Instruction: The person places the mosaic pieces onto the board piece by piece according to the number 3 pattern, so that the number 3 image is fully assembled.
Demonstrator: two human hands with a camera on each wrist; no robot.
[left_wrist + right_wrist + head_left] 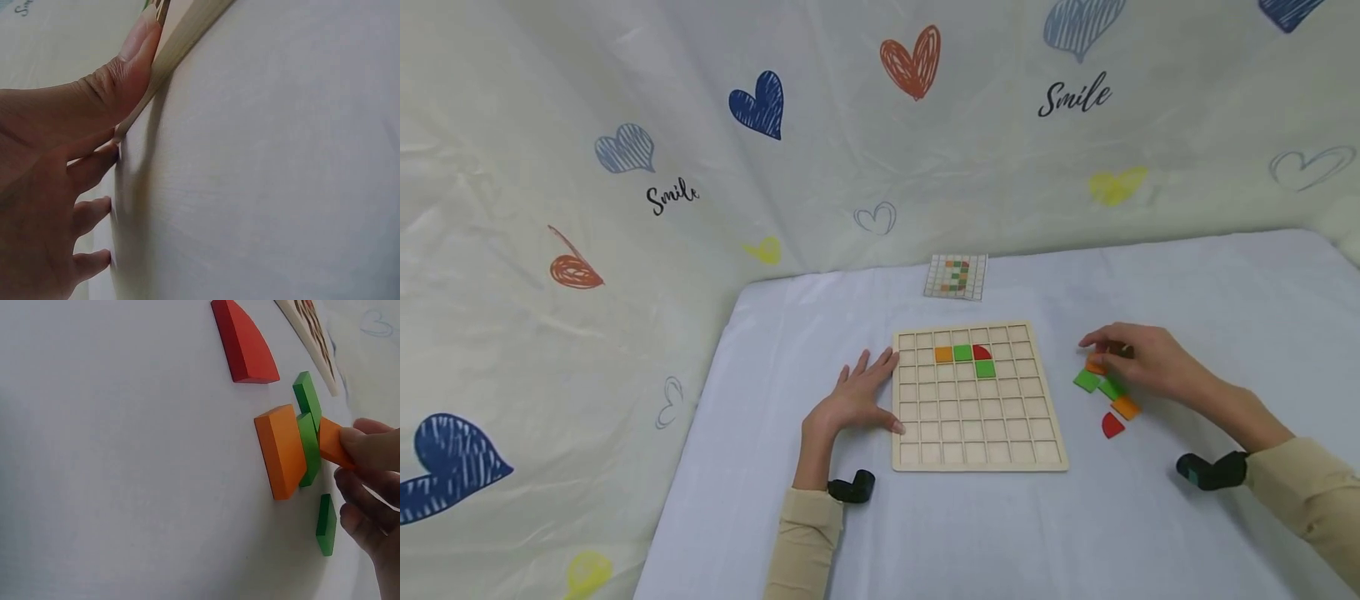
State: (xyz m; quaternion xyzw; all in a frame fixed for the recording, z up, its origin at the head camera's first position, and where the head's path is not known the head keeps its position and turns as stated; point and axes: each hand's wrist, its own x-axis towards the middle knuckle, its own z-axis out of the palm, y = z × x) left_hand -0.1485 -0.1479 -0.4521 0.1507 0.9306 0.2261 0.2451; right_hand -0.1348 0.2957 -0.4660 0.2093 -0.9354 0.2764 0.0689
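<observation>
On the table lies a wooden grid board (pixel 973 417). Four of its upper cells hold an orange square tile (pixel 943 355), a green square tile (pixel 962 353), a red quarter-round tile (pixel 981 352) and another green tile (pixel 985 369). My left hand (pixel 856 402) rests at the board's left edge, fingers spread and thumb on the rim. To the right of the board, my right hand (pixel 1150 358) pinches an orange tile (pixel 333 442) between thumb and fingers. Below it lie green tiles (pixel 1086 381), an orange tile (pixel 1126 407) and a red quarter-round tile (pixel 1113 425).
A small pattern card (pixel 956 277) with a coloured design lies behind the board, near the back edge of the white-covered table (pixel 970 533). A cloth printed with hearts (pixel 820 192) hangs behind. Beside the right fingers is one more green tile (pixel 325 526).
</observation>
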